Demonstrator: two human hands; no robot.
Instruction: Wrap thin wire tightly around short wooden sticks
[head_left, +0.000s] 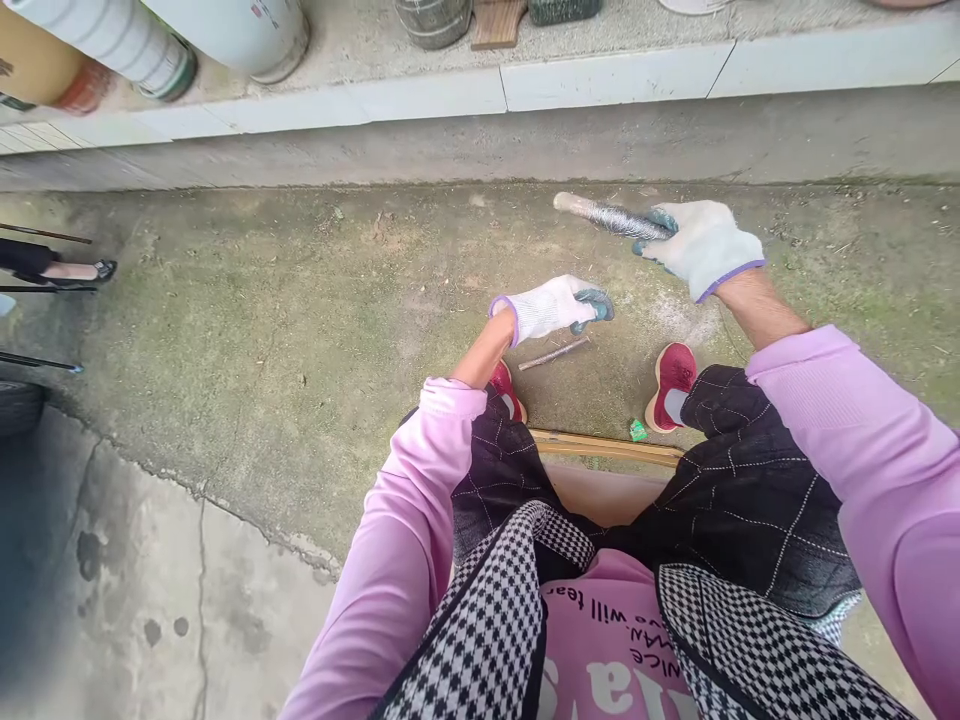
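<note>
Both my hands wear white knit gloves with blue-green coated fingers and purple cuffs. My right hand [694,245] is closed on one end of a wire-wrapped stick [619,220]; its pale, rounded end points left, and silvery wire seems wound round its middle. Lower and to the left, my left hand [559,307] has its fingers curled together. Whatever they pinch, if anything, is too small to make out. Just under that hand a thin, short rod [553,353] lies on the ground, apart from the glove.
A white-tiled ledge [600,88] runs along the far side, bearing jars and a wooden board [497,22]. A green scrap [637,430] lies by my right red shoe [671,385]. I sit on a low wooden seat [600,450]. Another person's foot [105,270] shows at left.
</note>
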